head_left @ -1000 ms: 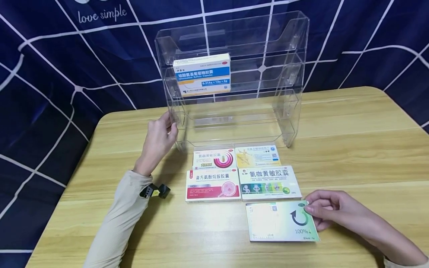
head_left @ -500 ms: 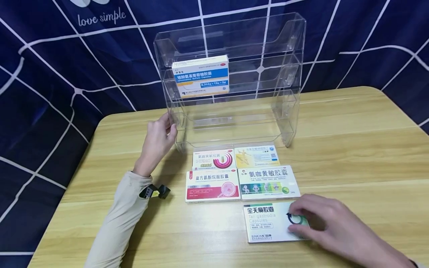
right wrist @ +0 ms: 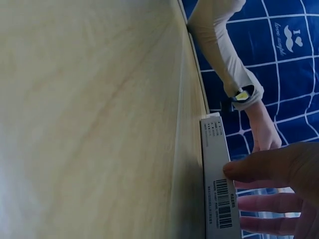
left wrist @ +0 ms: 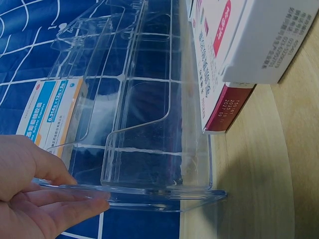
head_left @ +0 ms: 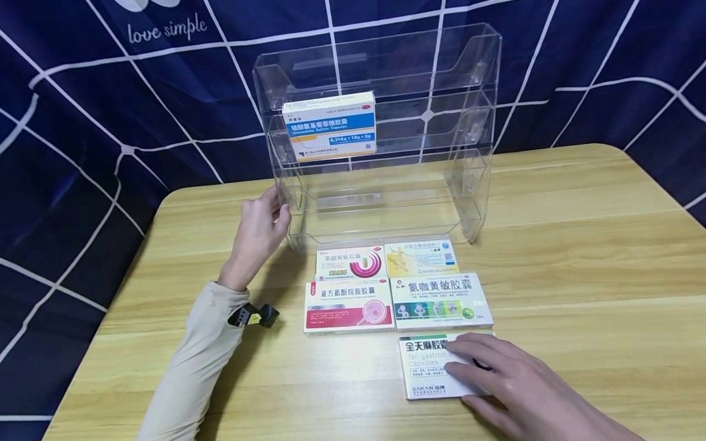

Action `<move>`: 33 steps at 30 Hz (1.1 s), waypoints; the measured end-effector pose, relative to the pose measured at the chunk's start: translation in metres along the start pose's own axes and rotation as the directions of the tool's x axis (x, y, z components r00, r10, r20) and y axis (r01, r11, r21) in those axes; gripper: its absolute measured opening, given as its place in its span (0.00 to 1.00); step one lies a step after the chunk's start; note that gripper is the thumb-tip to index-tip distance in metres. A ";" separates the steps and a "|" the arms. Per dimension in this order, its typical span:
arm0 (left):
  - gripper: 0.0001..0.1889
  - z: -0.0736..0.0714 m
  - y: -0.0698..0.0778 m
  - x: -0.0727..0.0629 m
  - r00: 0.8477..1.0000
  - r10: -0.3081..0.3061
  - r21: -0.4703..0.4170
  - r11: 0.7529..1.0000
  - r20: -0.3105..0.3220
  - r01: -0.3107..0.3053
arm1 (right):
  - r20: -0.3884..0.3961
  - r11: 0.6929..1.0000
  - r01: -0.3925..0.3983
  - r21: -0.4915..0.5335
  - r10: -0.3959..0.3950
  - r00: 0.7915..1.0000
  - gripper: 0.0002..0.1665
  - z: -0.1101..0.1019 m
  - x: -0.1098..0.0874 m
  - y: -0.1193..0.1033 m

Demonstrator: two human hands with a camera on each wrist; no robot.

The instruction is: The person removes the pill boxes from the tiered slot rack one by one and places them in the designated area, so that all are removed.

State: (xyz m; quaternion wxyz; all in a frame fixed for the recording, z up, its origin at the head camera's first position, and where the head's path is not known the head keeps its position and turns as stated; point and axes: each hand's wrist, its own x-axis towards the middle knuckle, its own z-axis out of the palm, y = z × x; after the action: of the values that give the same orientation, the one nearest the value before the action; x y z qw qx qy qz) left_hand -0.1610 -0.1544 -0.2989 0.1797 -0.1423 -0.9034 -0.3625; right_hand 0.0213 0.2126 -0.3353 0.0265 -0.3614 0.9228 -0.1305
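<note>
In the head view my left hand (head_left: pixel 259 229) pinches the left side panel of a clear plastic display rack (head_left: pixel 386 223). The left wrist view has the thumb and fingers (left wrist: pixel 75 209) on either side of that panel. My right hand (head_left: pixel 513 380) lies over a white-and-green medicine box (head_left: pixel 425 373) flat on the table, fingers spread across its right part. Seen from the right wrist, the thumb (right wrist: pixel 249 169) touches the edge of this box (right wrist: pixel 215 164) above its barcode side. A blue-and-white medicine box (head_left: pixel 331 127) stands in the rack's left part.
Between the rack and my right hand lie a pink-ring box (head_left: pixel 347 262), a yellow box (head_left: pixel 421 256), a red-and-white box (head_left: pixel 349 306) and a green-striped box (head_left: pixel 441 300), close together. A dark blue cloth (head_left: pixel 165 92) hangs behind the wooden table (head_left: pixel 579 245).
The medicine box under my right hand has turned over and now shows its lettered face. My right hand has shifted left from its right end over it. The left hand stays on the rack.
</note>
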 end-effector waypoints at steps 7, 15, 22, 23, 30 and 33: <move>0.10 0.000 0.000 0.001 1.000 -0.003 0.007 1.000 0.000 0.003 | 0.019 1.000 -0.004 0.010 0.004 1.000 0.23 0.000 0.000 0.000; 0.11 0.001 0.000 0.001 1.000 -0.007 0.011 1.000 -0.002 0.007 | 0.029 1.000 -0.018 0.009 0.018 0.999 0.23 0.000 0.001 0.001; 0.12 0.001 0.001 0.001 1.000 -0.021 0.000 1.000 0.005 0.021 | -0.093 0.999 0.034 -0.015 -0.035 0.995 0.22 -0.002 0.003 0.001; 0.12 0.001 0.001 0.001 1.000 -0.023 -0.001 1.000 0.005 0.023 | -0.097 0.999 0.037 -0.005 -0.038 0.995 0.21 -0.002 0.004 0.002; 0.12 0.001 0.001 0.001 1.000 -0.023 0.000 1.000 0.000 0.023 | -0.062 0.999 0.027 0.043 -0.025 0.998 0.20 -0.003 0.005 0.003; 0.12 0.001 0.000 0.001 1.000 -0.018 -0.005 1.000 -0.002 0.018 | -0.054 0.999 0.020 0.050 -0.017 0.998 0.20 -0.003 0.006 0.004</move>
State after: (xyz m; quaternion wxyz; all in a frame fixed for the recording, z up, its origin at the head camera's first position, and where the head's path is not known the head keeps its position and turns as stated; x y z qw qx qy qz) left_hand -0.1619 -0.1533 -0.2988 0.1768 -0.1342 -0.9036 -0.3664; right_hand 0.0144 0.2119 -0.3335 0.0098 -0.3655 0.9163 -0.1636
